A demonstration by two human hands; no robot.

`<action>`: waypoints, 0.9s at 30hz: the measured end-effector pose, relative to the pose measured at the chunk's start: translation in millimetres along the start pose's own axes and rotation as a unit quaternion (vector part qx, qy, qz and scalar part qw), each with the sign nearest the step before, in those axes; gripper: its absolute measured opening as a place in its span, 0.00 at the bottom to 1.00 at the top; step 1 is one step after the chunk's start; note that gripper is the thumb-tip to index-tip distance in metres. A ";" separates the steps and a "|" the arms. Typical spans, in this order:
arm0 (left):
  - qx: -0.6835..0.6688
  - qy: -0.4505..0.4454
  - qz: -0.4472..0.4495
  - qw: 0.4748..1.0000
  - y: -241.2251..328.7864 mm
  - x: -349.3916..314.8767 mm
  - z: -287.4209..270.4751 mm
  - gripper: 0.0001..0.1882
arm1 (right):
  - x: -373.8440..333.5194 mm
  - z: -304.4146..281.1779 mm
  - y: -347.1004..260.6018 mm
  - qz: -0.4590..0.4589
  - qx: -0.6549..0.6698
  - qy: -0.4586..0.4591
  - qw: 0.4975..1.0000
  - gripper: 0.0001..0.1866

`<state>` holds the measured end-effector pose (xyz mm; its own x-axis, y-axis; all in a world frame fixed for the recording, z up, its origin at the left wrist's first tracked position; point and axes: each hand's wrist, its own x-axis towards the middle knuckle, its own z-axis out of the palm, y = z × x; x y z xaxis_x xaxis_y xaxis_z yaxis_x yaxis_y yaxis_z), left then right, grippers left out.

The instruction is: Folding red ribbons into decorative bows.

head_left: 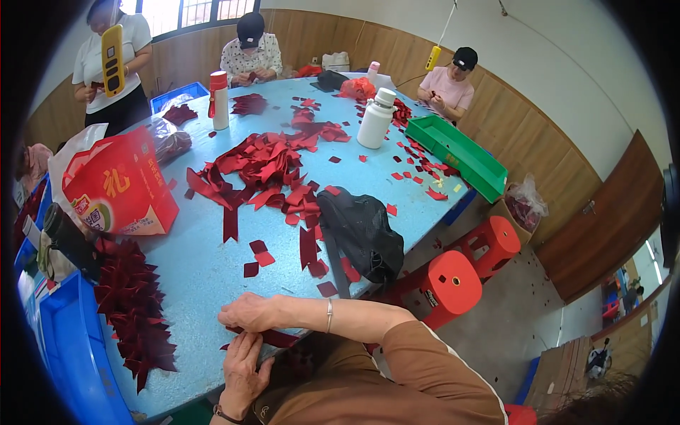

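A dark red ribbon strip [280, 338] lies at the near table edge, between and under my two hands. My right hand [249, 312] comes in from the right, fingers closed on the ribbon; a thin bangle circles that wrist. My left hand [245, 367] is just below it, its fingers pressed together on the ribbon's near side. The fingertips of both hands are partly hidden. To the left, a long pile of pointed dark red ribbon pieces [134, 312] lies on the table. Ahead are a few loose red cut pieces [263, 258] and a large tangled heap of red ribbon [262, 166].
The blue table [205, 276] carries a black bag [365, 237], white flask [377, 119], red-capped bottle [219, 103], red gift bag [134, 185] and green tray [457, 156]. A blue bin [74, 354] stands left; red stools [450, 287] right. Three people work across the table.
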<state>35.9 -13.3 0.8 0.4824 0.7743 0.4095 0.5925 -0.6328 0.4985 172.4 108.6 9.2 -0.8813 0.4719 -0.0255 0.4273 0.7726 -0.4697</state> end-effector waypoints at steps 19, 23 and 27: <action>-0.002 0.030 0.003 1.000 -13.8 -80.0 -64.3 0.30 | 57.0 18.8 -84.2 0.020 -0.073 -0.101 0.992 0.08; 0.001 0.031 0.013 0.999 9.2 -93.9 -74.3 0.27 | 41.0 22.1 -105.3 -0.003 -0.061 -0.042 0.997 0.06; 0.000 0.034 0.012 0.999 23.9 -109.9 -73.5 0.26 | 40.5 28.7 -116.8 0.000 -0.064 0.010 0.998 0.06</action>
<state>-50.4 -113.7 23.9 0.4512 0.7574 0.4720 0.5822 -0.6506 0.4876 80.9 25.3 37.7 -0.8780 0.4786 -0.0076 0.4501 0.8202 -0.3531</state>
